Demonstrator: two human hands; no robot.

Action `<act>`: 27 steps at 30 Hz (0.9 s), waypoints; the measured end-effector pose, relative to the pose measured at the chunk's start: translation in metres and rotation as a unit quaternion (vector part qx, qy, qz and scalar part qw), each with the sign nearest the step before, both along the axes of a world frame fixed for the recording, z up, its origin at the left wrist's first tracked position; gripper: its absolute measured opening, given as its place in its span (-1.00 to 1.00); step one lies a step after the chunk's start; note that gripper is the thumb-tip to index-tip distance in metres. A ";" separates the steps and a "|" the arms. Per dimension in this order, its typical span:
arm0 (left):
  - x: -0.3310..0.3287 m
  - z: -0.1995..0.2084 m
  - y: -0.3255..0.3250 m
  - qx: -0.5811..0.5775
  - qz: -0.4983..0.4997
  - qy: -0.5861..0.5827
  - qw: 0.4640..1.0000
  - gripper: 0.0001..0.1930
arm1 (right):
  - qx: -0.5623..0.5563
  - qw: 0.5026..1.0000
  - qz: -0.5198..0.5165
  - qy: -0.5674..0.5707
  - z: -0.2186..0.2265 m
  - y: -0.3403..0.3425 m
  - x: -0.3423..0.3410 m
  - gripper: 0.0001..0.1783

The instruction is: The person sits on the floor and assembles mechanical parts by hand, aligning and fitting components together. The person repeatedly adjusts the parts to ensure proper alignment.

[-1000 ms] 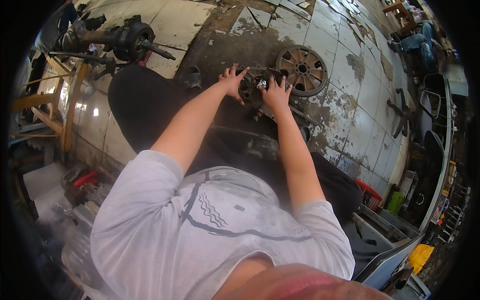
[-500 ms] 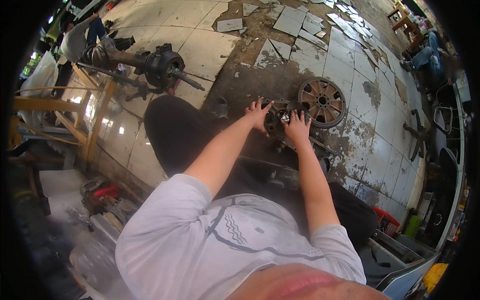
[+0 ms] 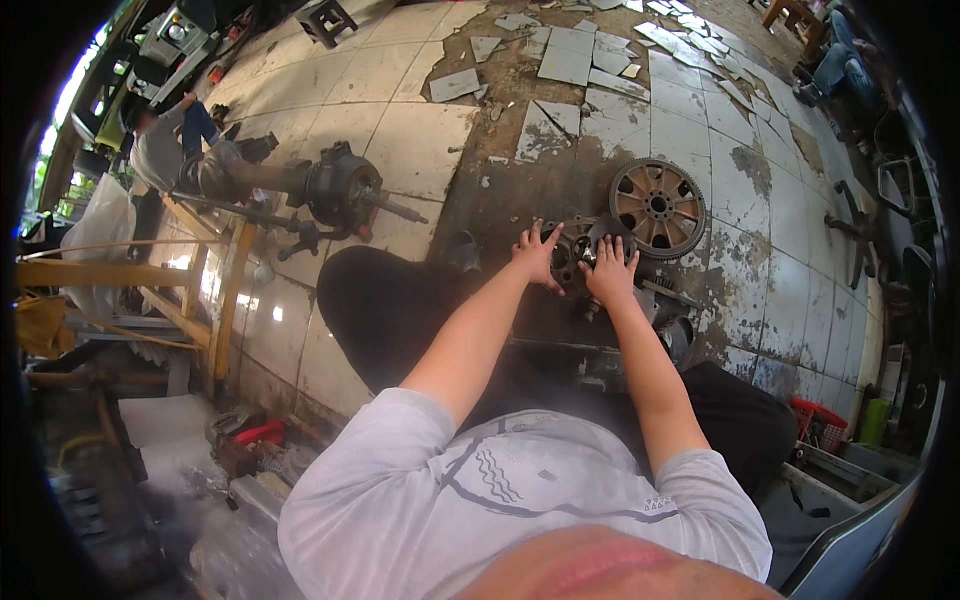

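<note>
A dark, greasy metal machine part [image 3: 572, 243] with round openings lies on the floor between my knees. Spread over its left edge is my left hand [image 3: 538, 258], fingers apart and touching the metal. My right hand [image 3: 610, 274] rests on the right side of the same part, fingers stretched out over a dark round piece [image 3: 606, 232]. A bit of shiny metal shows beside its thumb; what lies under the palm is hidden. Just beyond my right hand, a large toothed flywheel [image 3: 680, 220] with rusty brown spokes lies flat.
A heavy axle assembly [image 3: 343, 188] with a protruding shaft is at the left, near a yellow wooden frame [image 3: 228, 300]. Broken tiles [image 3: 568, 57] litter the far floor. A red basket [image 3: 818, 425] stands at right. Another person [image 3: 160, 150] sits far left.
My view has shifted, so the surroundings sit differently in the picture. Both hands stay on the metal part with fingers spread; the right hand's fingers have shifted slightly.
</note>
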State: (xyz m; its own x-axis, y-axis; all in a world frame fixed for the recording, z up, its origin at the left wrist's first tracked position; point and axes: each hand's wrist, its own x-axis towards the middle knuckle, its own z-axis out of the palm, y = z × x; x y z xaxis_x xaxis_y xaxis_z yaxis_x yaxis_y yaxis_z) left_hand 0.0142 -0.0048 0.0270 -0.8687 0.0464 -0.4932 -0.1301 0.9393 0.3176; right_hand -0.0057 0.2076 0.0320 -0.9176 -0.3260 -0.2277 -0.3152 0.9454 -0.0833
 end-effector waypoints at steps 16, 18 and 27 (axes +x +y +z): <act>-0.001 -0.009 -0.002 -0.013 -0.002 0.017 1.000 0.80 | -0.027 0.999 0.012 0.039 0.017 0.004 -0.006 -0.18; -0.006 -0.006 0.000 -0.012 -0.007 0.022 1.000 0.80 | -0.069 0.996 -0.016 0.060 0.017 0.009 -0.013 -0.19; -0.004 -0.006 0.001 -0.018 -0.005 0.018 1.000 0.80 | -0.028 0.997 0.015 0.069 0.007 0.005 0.000 -0.10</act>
